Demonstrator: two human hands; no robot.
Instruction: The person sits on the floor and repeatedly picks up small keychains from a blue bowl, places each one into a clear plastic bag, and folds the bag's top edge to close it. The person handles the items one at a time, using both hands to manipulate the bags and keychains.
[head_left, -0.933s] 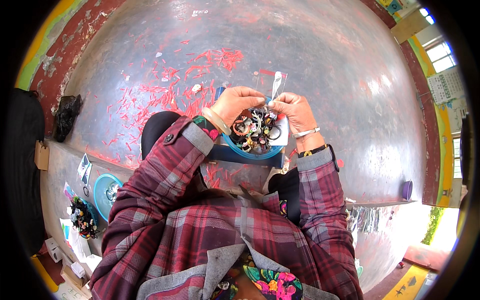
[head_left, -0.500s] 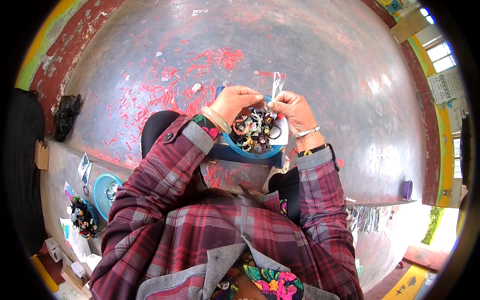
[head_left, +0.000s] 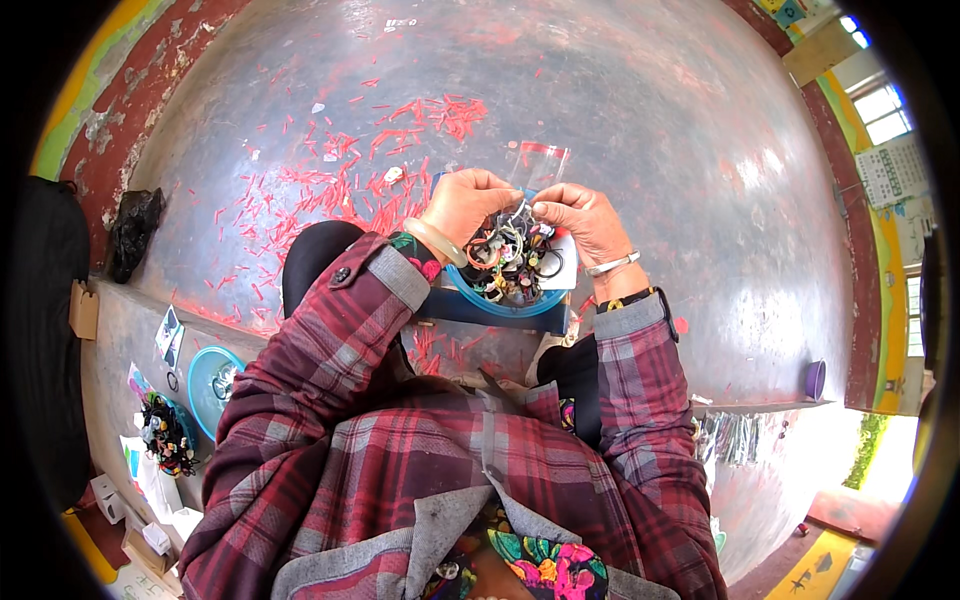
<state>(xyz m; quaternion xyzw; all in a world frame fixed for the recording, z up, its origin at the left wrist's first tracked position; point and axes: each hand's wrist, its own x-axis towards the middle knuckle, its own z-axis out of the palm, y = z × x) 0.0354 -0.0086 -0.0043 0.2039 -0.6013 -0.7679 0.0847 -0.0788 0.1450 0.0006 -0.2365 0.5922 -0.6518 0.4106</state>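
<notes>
Over a blue basin (head_left: 462, 292), both my hands work close together with fingers pinched. My left hand (head_left: 465, 205) and my right hand (head_left: 585, 222) meet at a thin whitish band (head_left: 522, 207) held between the fingertips; its exact shape is hard to make out. Below them, the basin is heaped with hair ties (head_left: 510, 258), mostly black, with some white, orange and yellow ones. Just beyond the fingers, a clear plastic bag (head_left: 545, 165) with a red strip along its top sticks up behind the basin. A white card or sheet (head_left: 567, 262) shows at the basin's right side.
Red scraps (head_left: 320, 195) litter the floor ahead to the left. At my left stand another blue basin (head_left: 207, 390) and a pile of hair ties (head_left: 168, 435). A black plastic bag (head_left: 133, 235) lies by the wall. A purple container (head_left: 815, 380) stands far right.
The white strip that stuck up above my right fingers has come down between both hands, over the basin. Both hands have stayed in nearly the same place.
</notes>
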